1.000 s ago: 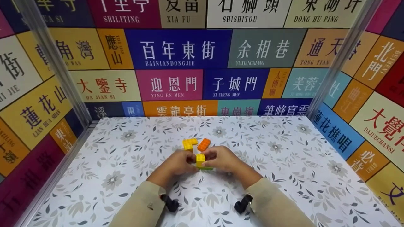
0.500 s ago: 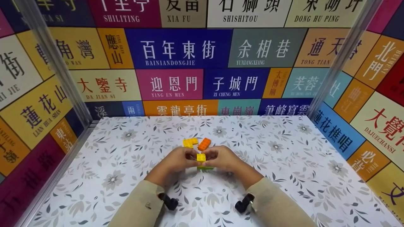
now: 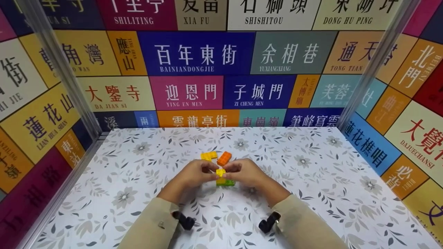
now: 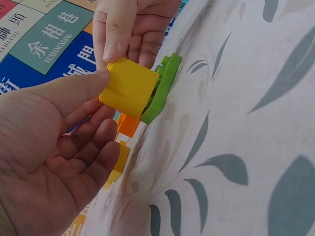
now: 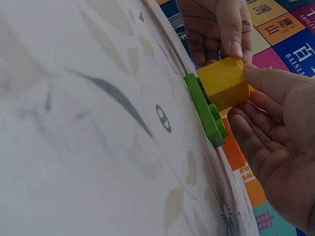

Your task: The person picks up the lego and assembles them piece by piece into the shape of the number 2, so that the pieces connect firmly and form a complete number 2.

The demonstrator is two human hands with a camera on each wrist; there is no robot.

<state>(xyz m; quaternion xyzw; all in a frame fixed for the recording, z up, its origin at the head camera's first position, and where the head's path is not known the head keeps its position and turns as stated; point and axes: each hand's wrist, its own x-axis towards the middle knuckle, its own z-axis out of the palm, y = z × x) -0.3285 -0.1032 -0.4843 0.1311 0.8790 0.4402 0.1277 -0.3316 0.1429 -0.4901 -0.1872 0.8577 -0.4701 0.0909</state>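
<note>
Left hand (image 3: 193,176), right hand (image 3: 244,174): both pinch yellow brick (image 3: 220,173), seated on green plate (image 3: 226,183), desk (image 3: 311,180) centre. Loose at 12 o'clock, unattached: orange brick (image 3: 224,158), yellow L-piece (image 3: 208,156).

My left hand (image 4: 54,162) presses its thumb on the yellow block (image 4: 129,87) seated on the green plate (image 4: 162,88); at twelve o'clock my right hand (image 4: 130,27) touches the block's top edge, floral bench (image 4: 236,123) beneath
</note>
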